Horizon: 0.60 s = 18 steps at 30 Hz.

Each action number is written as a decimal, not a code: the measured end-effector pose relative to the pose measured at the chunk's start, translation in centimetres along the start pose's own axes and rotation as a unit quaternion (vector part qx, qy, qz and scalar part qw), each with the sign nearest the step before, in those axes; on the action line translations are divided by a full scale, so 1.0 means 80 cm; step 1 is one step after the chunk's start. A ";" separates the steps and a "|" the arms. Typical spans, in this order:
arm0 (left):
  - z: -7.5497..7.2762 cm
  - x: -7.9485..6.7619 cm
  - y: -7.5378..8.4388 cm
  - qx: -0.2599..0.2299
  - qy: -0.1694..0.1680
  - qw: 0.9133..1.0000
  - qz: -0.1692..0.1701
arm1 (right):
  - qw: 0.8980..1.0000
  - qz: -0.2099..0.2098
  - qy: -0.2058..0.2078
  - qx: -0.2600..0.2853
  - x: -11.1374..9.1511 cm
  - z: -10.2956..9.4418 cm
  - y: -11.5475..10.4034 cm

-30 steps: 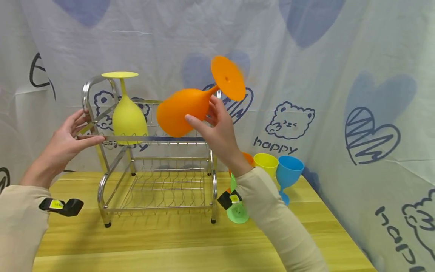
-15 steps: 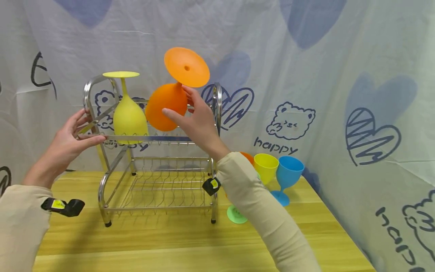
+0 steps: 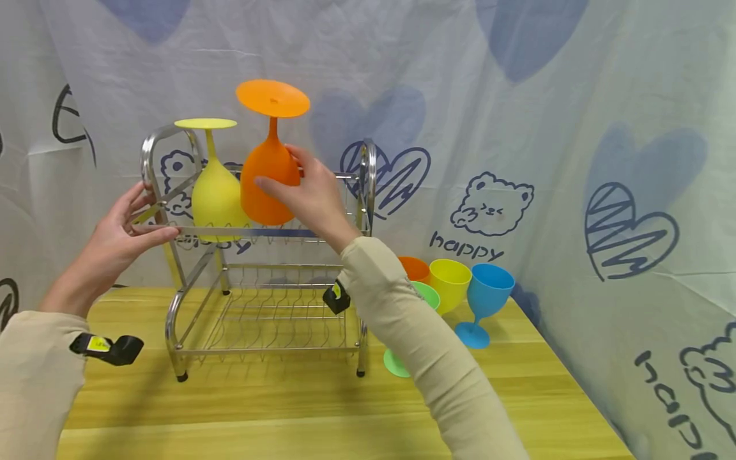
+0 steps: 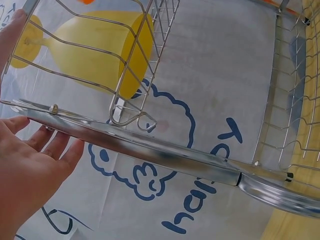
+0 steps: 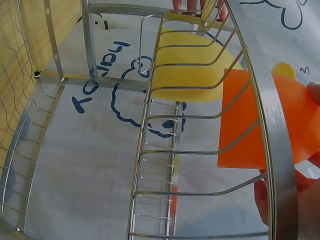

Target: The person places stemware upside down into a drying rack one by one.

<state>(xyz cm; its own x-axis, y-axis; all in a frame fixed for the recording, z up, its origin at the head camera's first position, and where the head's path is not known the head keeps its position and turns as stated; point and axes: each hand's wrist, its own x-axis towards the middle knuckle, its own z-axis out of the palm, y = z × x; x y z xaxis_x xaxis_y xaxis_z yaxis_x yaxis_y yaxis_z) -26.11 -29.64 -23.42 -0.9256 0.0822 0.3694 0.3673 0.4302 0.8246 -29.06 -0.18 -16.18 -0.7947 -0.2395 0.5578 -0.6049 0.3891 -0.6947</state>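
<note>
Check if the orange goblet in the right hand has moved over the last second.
Yes. In the head view, the orange goblet has moved left relative to the rack, toward the inverted yellow goblet, and tilts less.

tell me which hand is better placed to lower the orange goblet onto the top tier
Probably the right hand: it holds the orange goblet upside down over the top tier. The left hand grips the rack at its left end, with the yellow goblet between the hands.

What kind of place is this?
Probably a tabletop corner indoors, though I can't tell which room: a printed cloth hangs behind a wood-patterned table, and a metal rack stands there with colourful goblets.
</note>
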 end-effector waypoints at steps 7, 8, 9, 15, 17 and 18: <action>0.000 0.000 0.003 -0.001 0.002 1.000 -0.008 | 0.999 0.047 -0.003 -0.023 0.014 0.006 -0.001; 0.000 -0.001 0.003 -0.003 0.002 1.000 -0.006 | 0.998 0.051 -0.003 -0.029 0.015 0.007 0.000; 0.000 -0.001 0.003 -0.004 0.002 1.000 -0.005 | 0.998 0.054 -0.005 -0.036 0.016 0.008 0.000; 0.000 -0.003 0.004 -0.004 0.003 1.000 -0.004 | 0.992 0.083 -0.053 -0.078 0.022 0.010 0.004; 0.000 -0.003 0.003 -0.003 0.003 1.000 -0.004 | 0.989 0.094 -0.068 -0.088 0.024 0.011 0.005; 0.000 -0.003 0.003 -0.002 0.003 1.000 -0.005 | 0.988 0.099 -0.073 -0.096 0.025 0.011 0.005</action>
<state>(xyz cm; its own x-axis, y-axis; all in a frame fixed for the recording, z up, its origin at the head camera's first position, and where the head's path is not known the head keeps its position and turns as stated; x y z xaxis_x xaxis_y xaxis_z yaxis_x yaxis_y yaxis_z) -25.76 -29.54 -23.29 -0.9285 0.0721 0.3644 0.3589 0.4269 0.8301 -30.97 -1.28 -15.73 -0.9034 -0.2628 0.3388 -0.4280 0.5999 -0.6760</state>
